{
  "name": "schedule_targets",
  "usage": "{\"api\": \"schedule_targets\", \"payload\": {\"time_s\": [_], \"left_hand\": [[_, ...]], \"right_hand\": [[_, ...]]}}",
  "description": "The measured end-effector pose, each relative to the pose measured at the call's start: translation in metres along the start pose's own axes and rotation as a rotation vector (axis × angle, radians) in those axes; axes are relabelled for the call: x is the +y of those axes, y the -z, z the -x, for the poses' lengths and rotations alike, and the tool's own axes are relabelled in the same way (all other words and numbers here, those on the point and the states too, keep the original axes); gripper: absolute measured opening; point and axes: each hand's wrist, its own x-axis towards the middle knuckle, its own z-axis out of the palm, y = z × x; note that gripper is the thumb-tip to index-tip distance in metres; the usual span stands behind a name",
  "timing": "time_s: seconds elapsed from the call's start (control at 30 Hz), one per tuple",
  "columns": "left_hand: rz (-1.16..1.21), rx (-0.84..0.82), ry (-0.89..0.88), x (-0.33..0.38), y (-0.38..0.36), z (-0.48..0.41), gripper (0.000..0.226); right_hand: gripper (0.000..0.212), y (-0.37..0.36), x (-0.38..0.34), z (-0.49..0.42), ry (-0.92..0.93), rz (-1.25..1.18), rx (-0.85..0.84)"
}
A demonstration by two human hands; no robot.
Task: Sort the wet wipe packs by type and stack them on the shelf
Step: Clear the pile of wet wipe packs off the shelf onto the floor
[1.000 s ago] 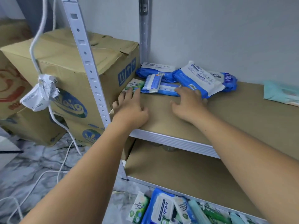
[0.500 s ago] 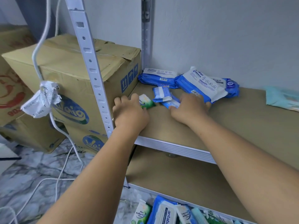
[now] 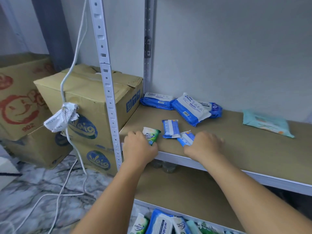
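**Item 1, green pack [image 3: 152,135].** Small, near the front left corner of the shelf [image 3: 253,149]. Your left hand [image 3: 139,147] covers its near end with the fingers curled down onto it and holds it. The fingertips are hidden behind the knuckles.

**Item 2, small blue pack [image 3: 186,138].** Near the front edge. Your right hand [image 3: 204,144] pinches its near end, fingers bent.

**Item 3, second small blue pack [image 3: 170,128].** It lies loose between the two hands, and neither hand touches it.

**Item 4, large blue packs [image 3: 190,109].** An untidy overlapping group against the back wall, not handled.

**Item 5, teal pack [image 3: 266,123].** It lies alone, well apart to the right.

**Change.** A second ago all three small packs lay at the back beside the large blue ones, with both your hands flat and reaching. You have since dragged them forward, so small now sits apart from large.

**Meaning.** The split by size looks done, but the split by type does not (green still sits beside blue). Nothing is stacked yet. More packs [image 3: 160,223] wait below.
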Motion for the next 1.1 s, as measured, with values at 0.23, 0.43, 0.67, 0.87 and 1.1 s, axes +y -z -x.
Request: {"api": "schedule_targets", "payload": {"time_s": [0.23, 0.43, 0.67, 0.87, 1.1], "left_hand": [[0.139, 0.028, -0.043, 0.006, 0.010, 0.054, 0.046], [0.138, -0.189, -0.082, 0.017, 0.004, 0.108, 0.059], [0.037, -0.377, -0.130, 0.002, -0.045, 0.156, 0.040], [-0.092, -0.491, -0.115, -0.028, -0.098, 0.178, 0.048], [-0.145, -0.724, 0.023, -0.062, -0.173, 0.222, 0.055]], "right_hand": [[0.029, 0.027, 0.031, 0.046, -0.024, -0.028, 0.085], [0.039, 0.021, 0.054, 0.099, -0.030, -0.220, 0.115], [0.046, -0.034, 0.088, 0.159, -0.087, -0.340, 0.088], [0.047, -0.102, 0.108, 0.182, -0.220, -0.305, -0.194], [0.036, -0.183, 0.134, 0.212, -0.289, -0.170, -0.557]]}}
